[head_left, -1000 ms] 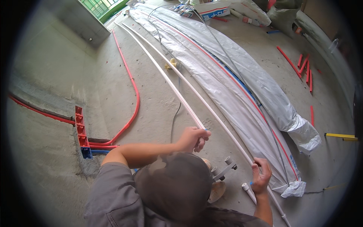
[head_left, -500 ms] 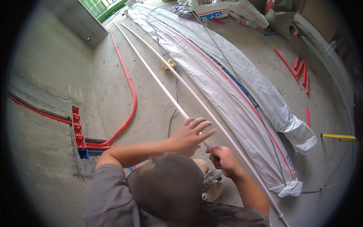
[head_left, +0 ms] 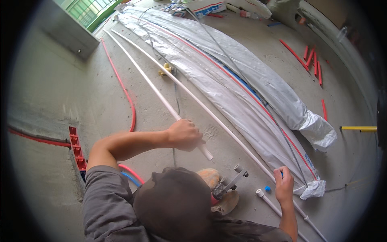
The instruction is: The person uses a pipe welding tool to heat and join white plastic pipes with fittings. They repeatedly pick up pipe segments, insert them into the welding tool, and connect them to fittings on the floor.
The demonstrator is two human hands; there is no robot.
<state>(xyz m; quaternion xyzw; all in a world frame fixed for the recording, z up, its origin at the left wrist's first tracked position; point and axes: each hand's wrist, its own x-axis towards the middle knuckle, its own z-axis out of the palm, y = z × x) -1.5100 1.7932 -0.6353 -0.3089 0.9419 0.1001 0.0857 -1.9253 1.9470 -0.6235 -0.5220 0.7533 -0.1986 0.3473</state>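
The cap is dark, the short-sleeved shirt grey, the shoes tan

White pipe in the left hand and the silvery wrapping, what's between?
In the head view: a second white pipe, a yellow object and some cable.

The pipes are plain white; the wrapping is silvery white with a red stripe and blue strip. The tubing, offcuts and wall box are red, the rod and fitting yellow, the cap and the bit in the right hand blue. The floor is grey, the shirt darker grey, the hat blotchy brown, the gate green.
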